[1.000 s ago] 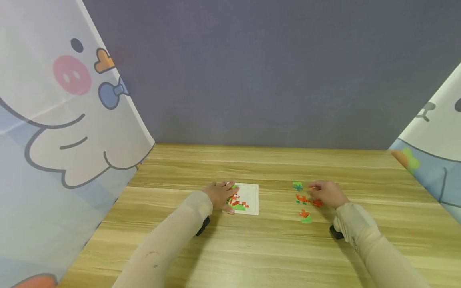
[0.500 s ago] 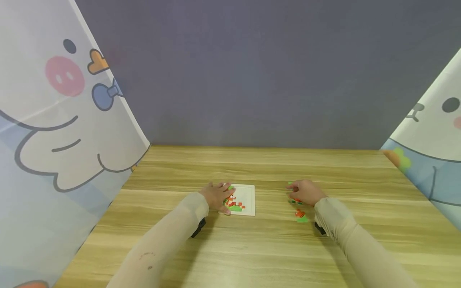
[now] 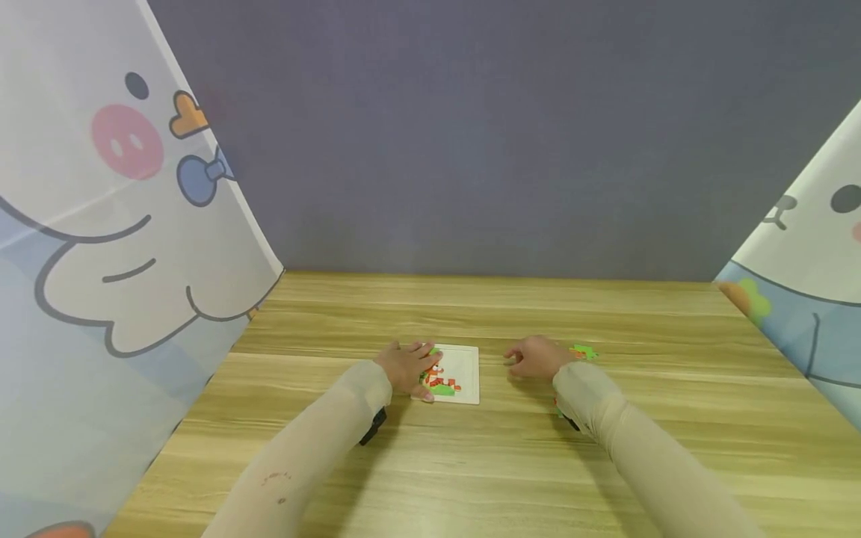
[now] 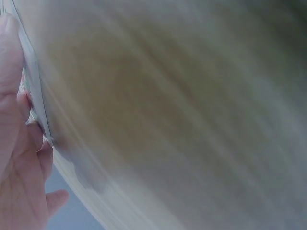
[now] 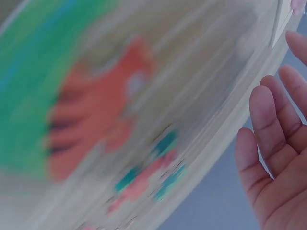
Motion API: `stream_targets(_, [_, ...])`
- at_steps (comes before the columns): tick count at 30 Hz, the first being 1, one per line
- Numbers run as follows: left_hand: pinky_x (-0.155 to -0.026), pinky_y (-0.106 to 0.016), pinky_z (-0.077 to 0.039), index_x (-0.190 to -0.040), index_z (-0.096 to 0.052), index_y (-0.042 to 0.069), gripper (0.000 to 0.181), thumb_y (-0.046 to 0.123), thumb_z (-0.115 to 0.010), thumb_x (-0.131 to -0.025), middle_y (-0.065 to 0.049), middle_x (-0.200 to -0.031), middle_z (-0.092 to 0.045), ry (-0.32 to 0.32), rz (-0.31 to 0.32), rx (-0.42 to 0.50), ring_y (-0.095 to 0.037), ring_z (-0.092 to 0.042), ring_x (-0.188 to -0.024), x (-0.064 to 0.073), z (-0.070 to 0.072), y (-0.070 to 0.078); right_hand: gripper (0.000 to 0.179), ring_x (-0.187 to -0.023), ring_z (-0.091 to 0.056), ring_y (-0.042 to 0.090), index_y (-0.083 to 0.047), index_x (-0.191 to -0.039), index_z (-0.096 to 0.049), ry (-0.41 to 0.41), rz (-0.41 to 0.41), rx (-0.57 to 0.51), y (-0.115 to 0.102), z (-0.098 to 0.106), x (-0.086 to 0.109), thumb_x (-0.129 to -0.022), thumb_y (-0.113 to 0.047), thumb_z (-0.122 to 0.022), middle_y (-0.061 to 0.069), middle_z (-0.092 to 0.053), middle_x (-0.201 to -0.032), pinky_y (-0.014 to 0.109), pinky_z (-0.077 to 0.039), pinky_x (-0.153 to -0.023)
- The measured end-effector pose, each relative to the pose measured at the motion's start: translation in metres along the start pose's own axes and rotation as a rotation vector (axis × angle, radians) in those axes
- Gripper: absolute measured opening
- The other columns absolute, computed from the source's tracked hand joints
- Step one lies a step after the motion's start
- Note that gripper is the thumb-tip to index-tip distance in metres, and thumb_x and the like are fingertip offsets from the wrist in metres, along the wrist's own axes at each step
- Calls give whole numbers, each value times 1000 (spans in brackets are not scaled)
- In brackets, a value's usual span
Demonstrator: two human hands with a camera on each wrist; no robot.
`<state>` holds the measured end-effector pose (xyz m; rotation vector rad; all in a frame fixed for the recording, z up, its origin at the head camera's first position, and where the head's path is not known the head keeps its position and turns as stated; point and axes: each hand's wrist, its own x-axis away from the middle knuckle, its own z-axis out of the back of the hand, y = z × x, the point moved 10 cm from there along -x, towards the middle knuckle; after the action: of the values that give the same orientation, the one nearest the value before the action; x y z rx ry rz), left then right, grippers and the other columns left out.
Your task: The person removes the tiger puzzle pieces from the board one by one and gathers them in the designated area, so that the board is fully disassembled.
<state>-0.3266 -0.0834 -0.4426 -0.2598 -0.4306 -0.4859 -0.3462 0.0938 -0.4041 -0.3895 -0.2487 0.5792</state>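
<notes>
My left hand (image 3: 403, 368) lies spread over the left part of a white puzzle tray (image 3: 471, 373), fingers across its rim. Green and orange jigsaw pieces (image 3: 444, 388) show inside the tray along its left and lower parts. To the right of the tray, my right hand (image 3: 538, 359) hovers over the table with loosely bent fingers; the right wrist view shows nothing between the fingertips. Loose pieces lie below and behind it: a green one (image 3: 587, 350), a striped orange and green one (image 5: 91, 115), and a red and teal one (image 5: 144, 177). The right sleeve partly hides them.
The wood-grain table (image 3: 484, 478) runs back to a dark grey panel (image 3: 471, 134). Cartoon-printed cloth (image 3: 134, 194) hangs at the left, with more on the right. Black wrist devices (image 3: 374, 426) sit beneath both forearms.
My right hand has moved left from the loose pieces toward the tray, uncovering a green piece on its right. My left hand stays on the tray. The head view has shifted slightly.
</notes>
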Motion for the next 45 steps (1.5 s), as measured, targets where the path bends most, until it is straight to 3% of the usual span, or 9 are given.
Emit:
stream_targets(3, [-121, -50, -21, -161, -19, 25, 89, 65, -55, -90, 3, -167, -10, 0, -10, 5, -17, -16, -152, -1, 0, 1, 28, -72, -57, 10, 4, -110, -72, -21, 9, 40, -8, -6, -8, -87, -11, -73, 2, -67, -81, 33, -53, -74])
stream_targets(11, [-120, -51, -20, -161, -19, 24, 90, 63, -57, -90, 1, -167, -9, 2, -16, 47, -18, -14, -152, -2, -3, -3, 28, -81, -62, 12, -7, -115, -73, -78, -90, 113, -16, -21, -25, -89, -18, -72, -1, -69, -88, 34, -54, -78])
stream_targets(16, [-120, -51, -21, -161, -20, 24, 88, 63, -57, -90, 1, -167, -10, 7, -21, 51, -17, -15, -152, 0, 1, 0, 27, -76, -59, 9, -6, -113, -73, -80, -69, 82, -28, -27, -31, -89, -19, -74, -2, -67, -85, 31, -53, -75])
stream_targets(23, [-119, -51, -24, -161, -20, 25, 88, 65, -55, -90, 2, -167, -12, 12, -17, 28, -17, -18, -152, 0, 1, -1, 25, -72, -55, 8, -9, -109, -75, -79, -43, 125, -53, -39, -44, -87, -21, -77, -5, -64, -81, 30, -51, -72])
stream_targets(30, [-119, -52, -23, -161, -20, 25, 88, 65, -55, -91, 2, -167, -12, 11, -16, 42, -17, -17, -152, 0, 0, -2, 27, -74, -56, 9, -7, -110, -75, -119, -58, 95, -63, -49, -47, -86, -20, -77, -4, -66, -82, 32, -53, -74])
stream_targets(34, [-120, -51, -22, -161, -20, 26, 88, 65, -55, -90, 3, -167, -11, 7, -8, 41, -16, -17, -152, -2, 0, -2, 26, -79, -59, 9, -9, -108, -76, -112, -49, 112, -68, -50, -46, -85, -19, -78, -4, -70, -89, 34, -55, -79])
stream_targets(41, [-120, -51, -23, -161, -20, 26, 88, 65, -56, -90, 3, -167, -11, 6, -4, 50, -16, -17, -152, -4, -2, -2, 23, -74, -57, 8, -10, -105, -78, -116, -44, 137, -78, -50, -44, -83, -19, -79, -5, -70, -83, 34, -55, -77])
stream_targets(45, [-119, -51, -23, -161, -20, 26, 89, 65, -55, -90, 3, -167, -11, 11, -6, 38, -16, -17, -152, -3, 0, -3, 20, -78, -61, 11, -9, -102, -78, -107, -47, 131, -80, -49, -45, -83, -16, -79, -2, -73, -90, 35, -56, -80])
